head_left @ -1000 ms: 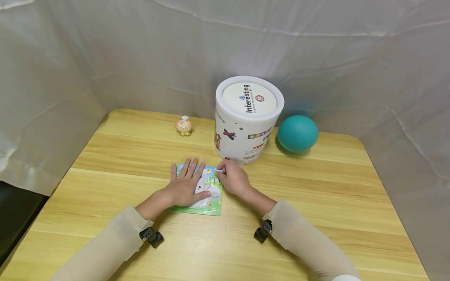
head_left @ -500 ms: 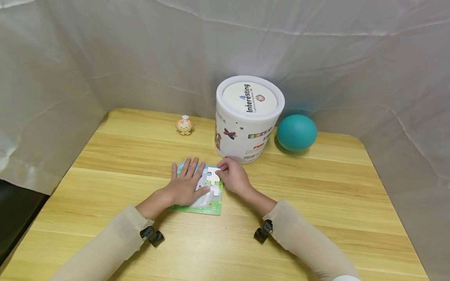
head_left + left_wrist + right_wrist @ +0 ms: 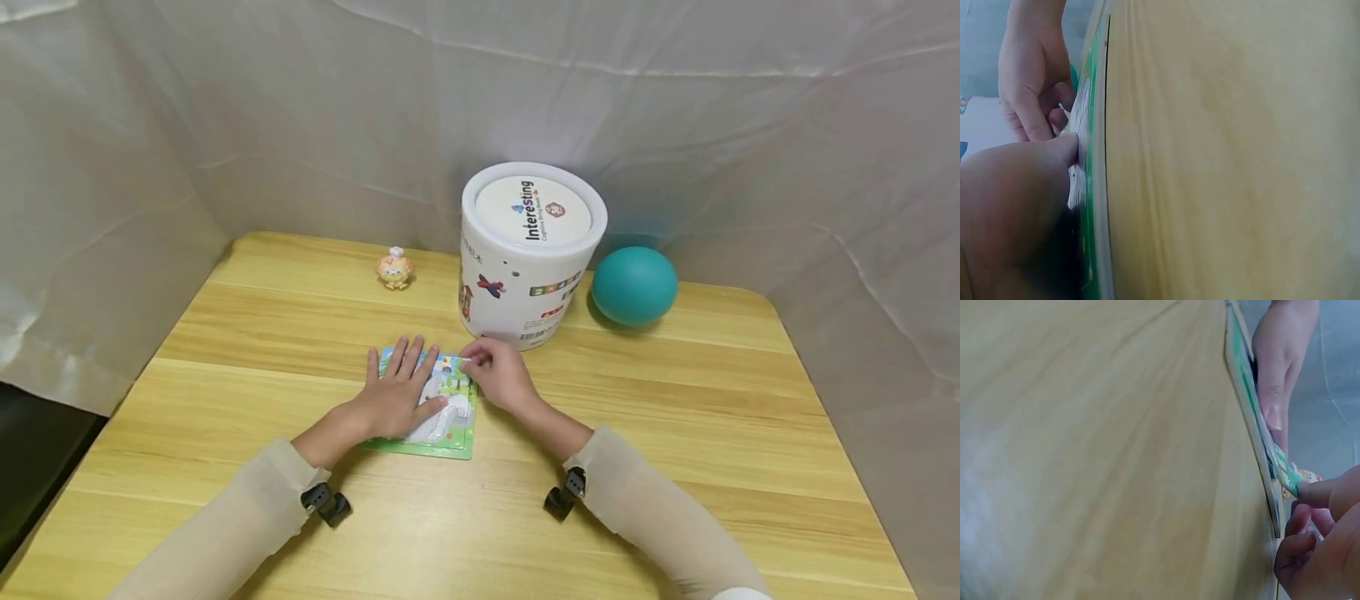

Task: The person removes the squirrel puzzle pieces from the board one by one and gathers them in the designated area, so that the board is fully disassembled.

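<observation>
In the head view a flat jigsaw puzzle (image 3: pixel 450 453) with a green and blue border lies on the table. My left hand (image 3: pixel 392 404) rests flat across its left part, fingers spread and thumb over the white-grey animal picture. At the upper right corner, my right hand (image 3: pixel 501 375) pinches a puzzle piece (image 3: pixel 454 383) between thumb and curled fingers. The right wrist view shows this puzzle piece (image 3: pixel 1287 477) tilted up from the board, its green print facing the thumb. The left thumb (image 3: pixel 1066 149) presses on the puzzle in the left wrist view. My left palm hides much of the picture.
A white lidded bucket (image 3: pixel 517 292) stands right behind my right hand. To its right sits a teal ball (image 3: pixel 634 286), and a small orange toy figure (image 3: pixel 394 269) stands at the back left. Grey fabric (image 3: pixel 337 125) hangs behind the wooden table (image 3: pixel 675 433).
The piece at the upper right corner looked bright white half a second ago; now its green and blue print shows. My right hand has shifted very slightly, while the left stays in place.
</observation>
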A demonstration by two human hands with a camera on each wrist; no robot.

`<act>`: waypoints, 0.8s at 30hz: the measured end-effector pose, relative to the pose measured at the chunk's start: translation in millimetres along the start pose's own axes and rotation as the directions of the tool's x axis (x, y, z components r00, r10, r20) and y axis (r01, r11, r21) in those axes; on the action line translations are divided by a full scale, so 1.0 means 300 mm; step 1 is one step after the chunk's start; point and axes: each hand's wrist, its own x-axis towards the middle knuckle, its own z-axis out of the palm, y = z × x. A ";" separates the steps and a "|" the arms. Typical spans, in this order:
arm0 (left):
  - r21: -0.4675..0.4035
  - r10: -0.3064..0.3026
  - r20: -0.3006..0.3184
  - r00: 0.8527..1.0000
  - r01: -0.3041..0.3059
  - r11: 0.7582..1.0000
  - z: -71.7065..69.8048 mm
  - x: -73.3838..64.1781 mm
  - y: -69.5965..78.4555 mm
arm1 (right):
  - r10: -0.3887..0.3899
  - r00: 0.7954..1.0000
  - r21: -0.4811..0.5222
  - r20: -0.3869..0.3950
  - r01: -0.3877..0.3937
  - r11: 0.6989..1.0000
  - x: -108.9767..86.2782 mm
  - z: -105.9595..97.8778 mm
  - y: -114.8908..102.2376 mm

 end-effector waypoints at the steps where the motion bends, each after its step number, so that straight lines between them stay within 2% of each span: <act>1: -0.003 0.001 0.003 1.000 -0.001 1.000 -0.001 -0.001 0.001 | 0.009 1.000 0.016 0.000 -0.009 1.000 0.000 0.000 -0.001; 8: -0.012 0.007 0.012 1.000 -0.007 1.000 -0.006 -0.001 -0.003 | 0.102 0.994 0.149 -0.024 -0.097 0.984 -0.003 0.002 -0.004; 14: -0.012 0.003 0.020 1.000 -0.002 1.000 -0.020 -0.008 0.008 | 0.122 0.990 0.202 -0.069 -0.106 0.974 -0.005 0.015 0.001; 17: -0.013 0.002 0.025 1.000 -0.001 1.000 -0.020 -0.010 0.007 | 0.178 0.982 0.256 -0.056 -0.158 0.954 -0.003 0.018 -0.001; 21: -0.019 0.006 0.026 1.000 -0.005 1.000 -0.020 -0.010 0.006 | 0.263 0.964 0.347 -0.033 -0.236 0.908 0.001 0.022 -0.004; 24: -0.021 0.006 0.027 1.000 -0.006 1.000 -0.019 -0.010 0.004 | 0.294 0.955 0.377 -0.037 -0.260 0.889 0.003 0.028 -0.007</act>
